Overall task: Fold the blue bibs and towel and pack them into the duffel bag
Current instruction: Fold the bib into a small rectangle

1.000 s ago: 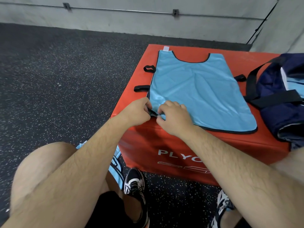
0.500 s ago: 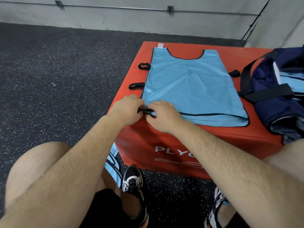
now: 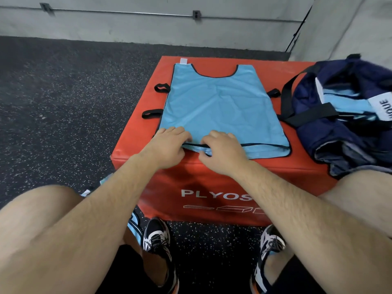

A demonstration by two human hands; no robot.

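the blue bib (image 3: pixel 218 109) lies spread flat on top of the red box (image 3: pixel 135 153). its scooped neckline is toward the far edge and its black-trimmed hem runs along the near edge. near the hem the top layer sits a little back, so a strip of the lower layer shows. a white tag (image 3: pixel 183 61) sticks out at its far left shoulder. black loops (image 3: pixel 162 88) jut from its left side, and one more from its right.

both hands work at the near left corner of the bib. the right hand (image 3: pixel 222 151) has its fingers curled over the hem and pinches the lower layer. the left hand (image 3: pixel 167 145) lies bent over the corner just beside it. i cannot tell whether it grips the cloth or only presses on it.

the navy duffel bag (image 3: pixel 339 132) sits at the right edge of the box, open. light blue cloth (image 3: pixel 347 102) and a white label (image 3: pixel 381 107) show inside it. its black strap (image 3: pixel 307 115) reaches toward the bib's right side.

the front of the box reads "plyos" in white. another light blue piece (image 3: pixel 134 228) shows below the left leg, next to a black and white shoe (image 3: pixel 157 238). the box stands on dark speckled floor (image 3: pixel 63 102) below a grey wall (image 3: pixel 127 26).
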